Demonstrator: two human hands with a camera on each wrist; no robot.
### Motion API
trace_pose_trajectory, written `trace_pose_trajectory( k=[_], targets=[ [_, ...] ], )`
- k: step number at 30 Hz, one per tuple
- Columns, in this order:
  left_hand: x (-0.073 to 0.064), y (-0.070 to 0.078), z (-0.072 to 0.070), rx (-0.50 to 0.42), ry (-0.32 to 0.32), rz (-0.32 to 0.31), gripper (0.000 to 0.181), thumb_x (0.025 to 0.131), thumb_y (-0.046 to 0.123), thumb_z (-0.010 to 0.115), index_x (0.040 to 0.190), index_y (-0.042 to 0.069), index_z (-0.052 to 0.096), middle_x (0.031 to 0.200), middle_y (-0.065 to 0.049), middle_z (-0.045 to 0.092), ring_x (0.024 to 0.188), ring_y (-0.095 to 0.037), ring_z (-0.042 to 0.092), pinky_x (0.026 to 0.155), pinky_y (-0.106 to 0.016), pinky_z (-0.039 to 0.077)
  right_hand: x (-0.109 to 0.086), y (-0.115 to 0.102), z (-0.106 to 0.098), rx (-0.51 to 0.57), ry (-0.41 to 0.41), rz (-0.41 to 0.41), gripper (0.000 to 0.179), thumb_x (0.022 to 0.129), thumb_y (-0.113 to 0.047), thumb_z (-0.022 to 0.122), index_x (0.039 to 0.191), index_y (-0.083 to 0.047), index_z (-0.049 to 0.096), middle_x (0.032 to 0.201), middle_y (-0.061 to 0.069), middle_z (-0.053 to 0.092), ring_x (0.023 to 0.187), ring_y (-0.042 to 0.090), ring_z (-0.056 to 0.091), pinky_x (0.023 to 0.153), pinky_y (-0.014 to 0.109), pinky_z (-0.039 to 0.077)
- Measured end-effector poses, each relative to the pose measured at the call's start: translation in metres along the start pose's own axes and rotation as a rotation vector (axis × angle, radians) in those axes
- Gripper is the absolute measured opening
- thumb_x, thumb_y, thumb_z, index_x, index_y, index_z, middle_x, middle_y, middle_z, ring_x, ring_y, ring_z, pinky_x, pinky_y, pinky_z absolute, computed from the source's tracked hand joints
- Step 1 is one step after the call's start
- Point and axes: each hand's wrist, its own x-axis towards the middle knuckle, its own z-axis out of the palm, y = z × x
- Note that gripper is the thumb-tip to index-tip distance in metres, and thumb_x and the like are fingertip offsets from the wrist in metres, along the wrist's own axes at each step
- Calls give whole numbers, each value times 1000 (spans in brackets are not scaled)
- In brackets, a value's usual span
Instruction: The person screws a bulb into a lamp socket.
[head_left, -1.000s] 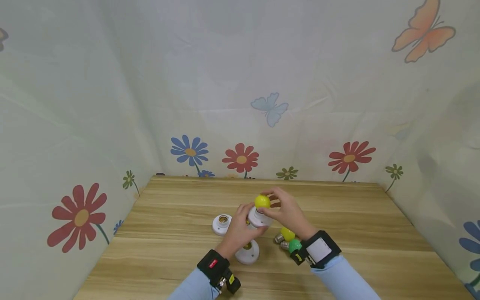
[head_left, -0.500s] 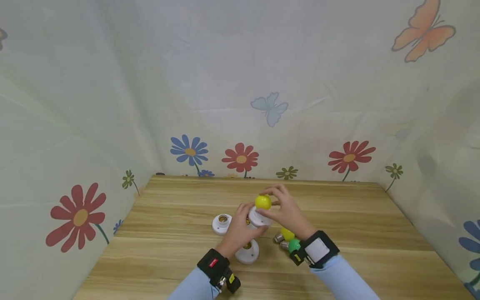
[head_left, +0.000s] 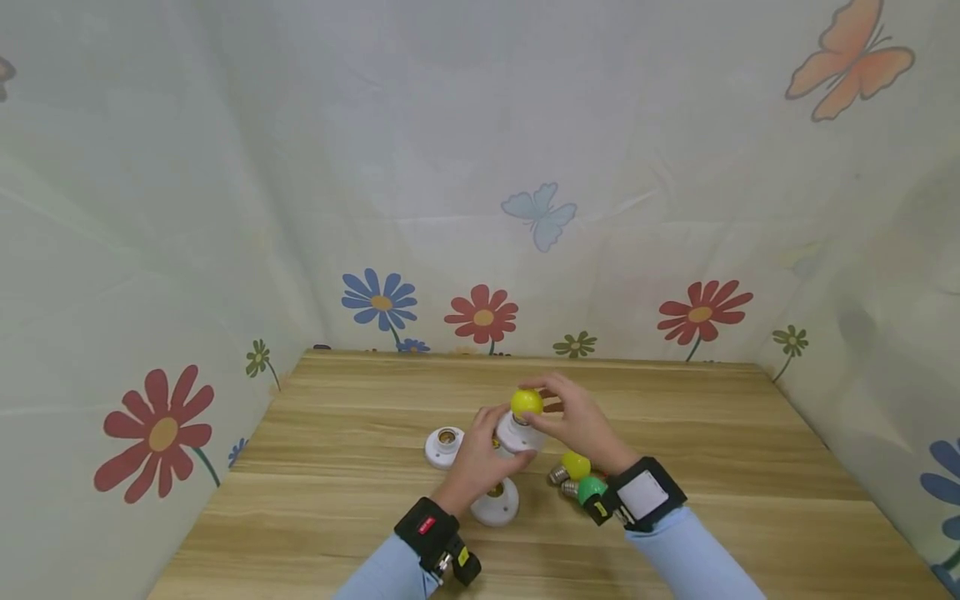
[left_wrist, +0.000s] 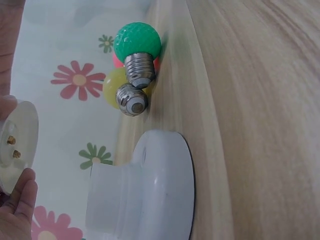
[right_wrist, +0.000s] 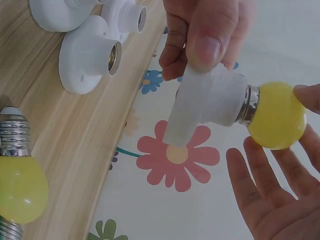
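Above the table, my left hand (head_left: 480,462) grips a white round lamp holder (right_wrist: 192,107) by its base, its thumb on the rim. A yellow bulb (right_wrist: 277,115) sits upright in that holder's socket, with part of its metal screw base showing between glass and holder. My right hand (head_left: 577,423) pinches the yellow bulb between thumb and fingers. In the left wrist view, the underside of the held holder shows two brass-coloured screws (left_wrist: 11,140).
White lamp holders, one at left (head_left: 444,447) and one nearer (head_left: 495,504), stand on the wooden table (head_left: 337,508); another is partly hidden behind my left hand. Right of them lie a loose yellow bulb (head_left: 576,465), a green bulb (head_left: 591,488) and a mostly hidden pink-red bulb (left_wrist: 117,61).
My right fingers shift slightly around the yellow bulb, opening a little and closing on it again. The left hand and lamp holder stay nearly still.
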Motion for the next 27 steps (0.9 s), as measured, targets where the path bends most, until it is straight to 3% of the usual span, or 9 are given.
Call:
trace_pose_trajectory(
  k=[5,10,17,21,27],
  targets=[
    [0,2,-1,-8,0,-14,79,81,48,74,145,18,40,128,1,49,115,-16,53,98,-39,48,-1,0,-2,16,-30,-20,38,88,-15,71,123,-7,60,121,8,62,107,26,61,86,43,56],
    [-1,5,-2,-8,-8,-25,79,81,47,74,145,17,40,130,0,49,117,-18,53,99,-41,48,-1,0,3,23,20,-16,38,85,-20,75,119,-11,63,119,8,59,107,25,59,86,47,56],
    [-2,8,-3,-8,-6,-13,78,81,45,74,145,16,40,130,-1,49,116,-18,54,98,-41,49,1,-4,9,-26,83,121,47,83,-24,77,123,-9,58,115,14,52,98,28,58,83,46,56],
    [-3,8,-4,-12,-7,-5,77,82,46,74,144,16,41,129,-2,49,116,-18,53,98,-41,49,1,-5,9,-34,90,212,55,81,-28,79,124,-5,53,114,14,56,95,26,59,83,42,56],
    [-3,6,-3,-33,-6,3,77,81,47,73,144,17,41,129,0,49,115,-17,53,97,-40,49,0,-5,7,-2,69,183,48,81,-28,79,118,-5,58,112,9,63,97,24,63,85,40,57]
  ],
)
